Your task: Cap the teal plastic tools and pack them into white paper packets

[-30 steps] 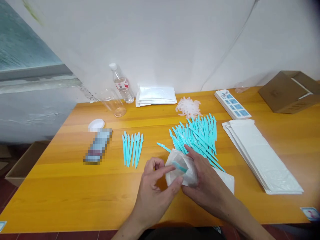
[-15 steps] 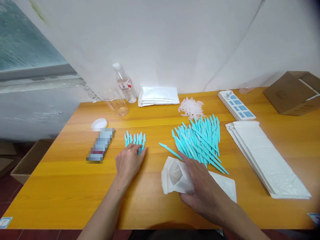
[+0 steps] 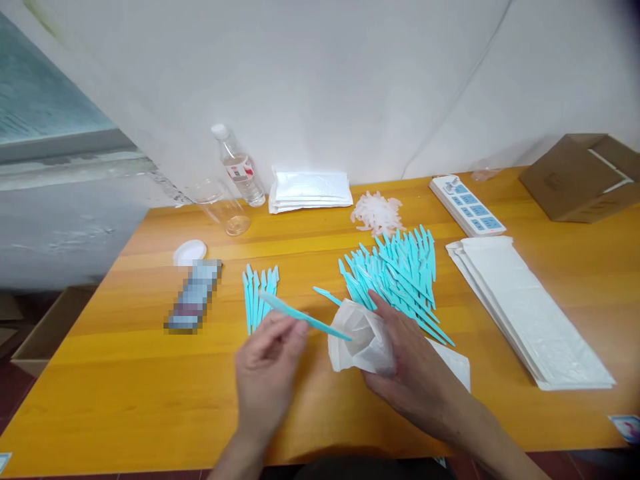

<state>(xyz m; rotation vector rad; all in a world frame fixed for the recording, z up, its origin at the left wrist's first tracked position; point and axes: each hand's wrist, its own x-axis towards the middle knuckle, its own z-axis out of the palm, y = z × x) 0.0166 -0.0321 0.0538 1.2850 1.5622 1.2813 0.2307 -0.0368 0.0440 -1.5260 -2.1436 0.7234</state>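
Observation:
My left hand (image 3: 270, 367) pinches a slim teal eyebrow razor (image 3: 305, 318) between thumb and fingers, above the table. The razor's lower end points right, at the open mouth of a white pouch (image 3: 357, 340). Around the pouch's far side my right hand (image 3: 407, 363) is wrapped, keeping its mouth facing left. Beyond my left hand, several teal razors (image 3: 257, 290) lie side by side in a small row, partly hidden by the hand. A large heap of teal razors (image 3: 395, 273) spreads behind my right hand, with one loose razor (image 3: 327, 295) at its left.
Small translucent pieces (image 3: 377, 212) are piled behind the heap. Flat white pouches (image 3: 530, 313) lie right; white packets (image 3: 310, 190) lean near the wall. A power strip (image 3: 469, 207), cardboard box (image 3: 580, 180), water bottle (image 3: 240, 167), clear jar (image 3: 235, 223), white lid (image 3: 190, 252) and blurred phone (image 3: 194, 297) stand around.
My left hand has lifted one razor out of the small row and brought it toward me and right, to the pouch mouth. My right hand still holds the pouch.

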